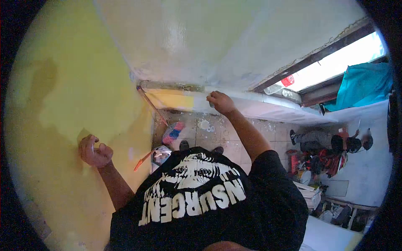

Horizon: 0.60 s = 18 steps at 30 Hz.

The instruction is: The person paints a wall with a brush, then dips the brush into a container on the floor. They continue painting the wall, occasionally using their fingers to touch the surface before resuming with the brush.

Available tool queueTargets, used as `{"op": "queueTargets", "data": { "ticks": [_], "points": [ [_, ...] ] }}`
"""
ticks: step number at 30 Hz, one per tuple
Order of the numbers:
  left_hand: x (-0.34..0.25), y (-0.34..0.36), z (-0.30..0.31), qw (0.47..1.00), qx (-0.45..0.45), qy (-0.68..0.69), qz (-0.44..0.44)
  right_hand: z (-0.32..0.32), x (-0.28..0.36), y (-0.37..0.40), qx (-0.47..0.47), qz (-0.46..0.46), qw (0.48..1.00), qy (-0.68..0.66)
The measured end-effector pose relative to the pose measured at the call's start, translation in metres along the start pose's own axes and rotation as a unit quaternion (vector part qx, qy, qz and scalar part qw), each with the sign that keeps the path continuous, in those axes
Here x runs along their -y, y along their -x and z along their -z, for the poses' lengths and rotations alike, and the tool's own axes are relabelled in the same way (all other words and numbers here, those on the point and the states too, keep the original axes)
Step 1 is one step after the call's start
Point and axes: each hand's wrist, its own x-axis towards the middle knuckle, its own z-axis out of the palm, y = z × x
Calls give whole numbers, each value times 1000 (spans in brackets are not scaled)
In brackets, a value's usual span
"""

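My left hand (95,151) is at the yellow wall (75,100), its fingers curled inward. Whether anything sits inside the curl is too hidden to tell. Farther right, my right hand (221,103) is raised in front of the ledge (247,102) below the pale wall (188,37). Its fingers are pinched together, with a small pale thing at their lower side that I cannot make out.
A mop with a pink and blue head (173,133) leans in the corner. Beside it are a shiny bag (161,154) and an orange object (142,162). Another person (320,140) is at the right, near red items (331,163). Teal cloth (364,85) hangs at the window opening.
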Motion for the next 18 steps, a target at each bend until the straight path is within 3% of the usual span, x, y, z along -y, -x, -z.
{"op": "queueTargets", "data": {
  "ticks": [4,7,9,11,12,15,16,18],
  "points": [
    [-2,-3,3,999,38,-19,-3,1,-12,-11,-3,6,1000,-9],
    [-5,-7,3,1000,-3,1,11,59,-6,-26,-28,23,999,22],
    [-4,-8,5,999,30,-10,3,121,0,-42,-79,0,997,14],
    [-5,-9,8,1000,3,-11,-2,207,22,-52,-146,-4,988,59],
    [-5,-8,6,1000,-6,-13,-4,242,20,-58,-214,54,974,52],
    [-3,-1,1,1000,1,-26,10,370,58,-75,-255,11,959,120],
    [-3,-2,1,1000,-1,-24,8,400,61,-82,-323,88,931,145],
    [-4,-4,1,1000,1,-4,14,454,86,-85,-389,107,895,189]
  ]
}}
